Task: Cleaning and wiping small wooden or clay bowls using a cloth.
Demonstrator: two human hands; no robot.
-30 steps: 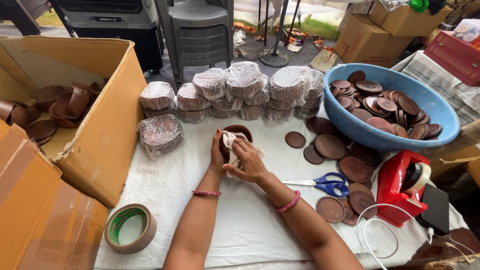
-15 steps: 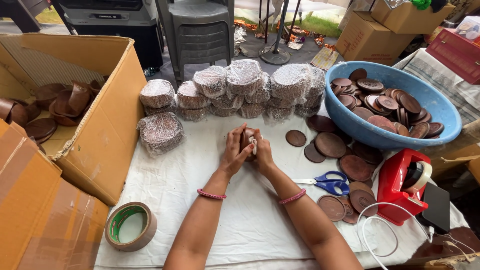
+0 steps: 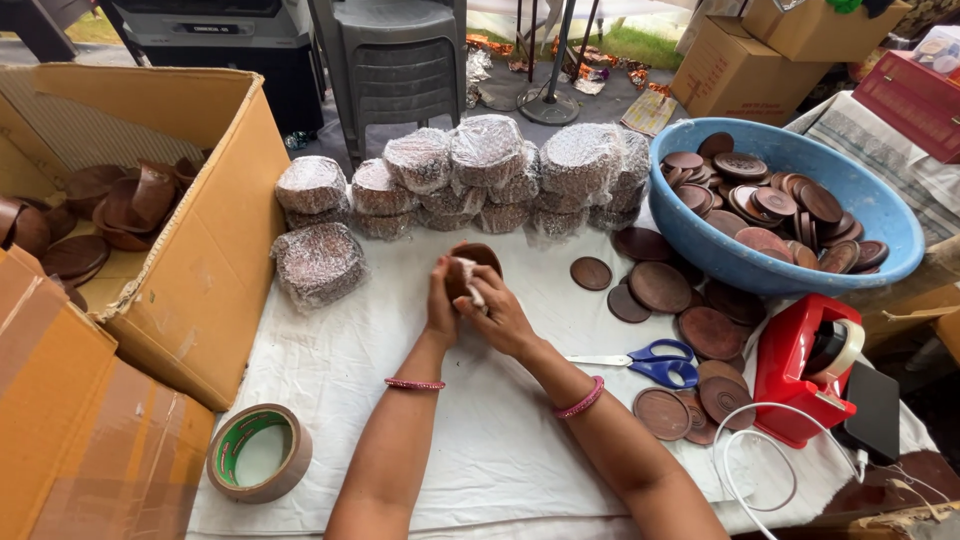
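Now you are holding a small round brown clay dish (image 3: pixel 478 262) upright above the white tablecloth (image 3: pixel 400 340); your left hand (image 3: pixel 441 300) is gripping its edge, your right hand (image 3: pixel 497 315) is closing around a white scrap against it, so both faces are staying reachable.

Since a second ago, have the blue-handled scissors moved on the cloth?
No. The scissors lie in the same spot left of the red tape dispenser.
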